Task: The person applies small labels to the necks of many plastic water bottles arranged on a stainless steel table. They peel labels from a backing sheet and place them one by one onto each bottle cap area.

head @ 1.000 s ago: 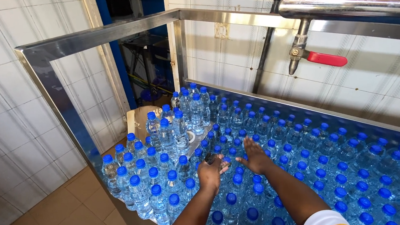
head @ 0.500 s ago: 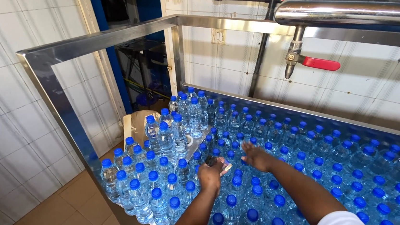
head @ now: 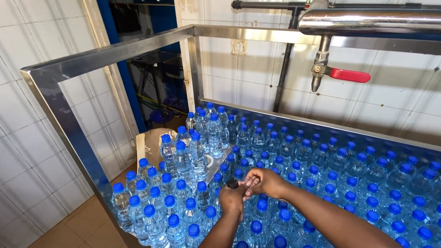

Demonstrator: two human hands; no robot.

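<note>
Nearest the camera, both forearms reached up from the bottom edge and met over the crowd of bottles (head: 272,226). The left hand (head: 232,196) was closed in a fist around a small dark object (head: 232,183) that stuck out above the knuckles; it may have been a cap or a small tool, but it was too small to tell. The right hand (head: 261,181) lay against the left, its fingers (head: 251,179) curled together and touching that object from the side, so the two hands were joined just above the blue caps. Around and beneath them stood clear water bottles with blue caps, packed shoulder to shoulder across a steel table (head: 338,129). Judging by how things lay, most of the work looked done: every bottle whose top showed carried a cap, and none appeared open or tipped over. What was left seemed to be only whatever the hands held. To the left, a taller group of bottles (head: 183,159) stood raised above the rest near the table's corner, with a brown cardboard piece (head: 150,146) just behind them. Past that, a steel frame (head: 113,49) rose over the table. Farther right, a steel pipe (head: 381,17) ran along the tiled wall (head: 8,132), with a red-handled valve (head: 341,73) hanging below it, well apart from the hands.
</note>
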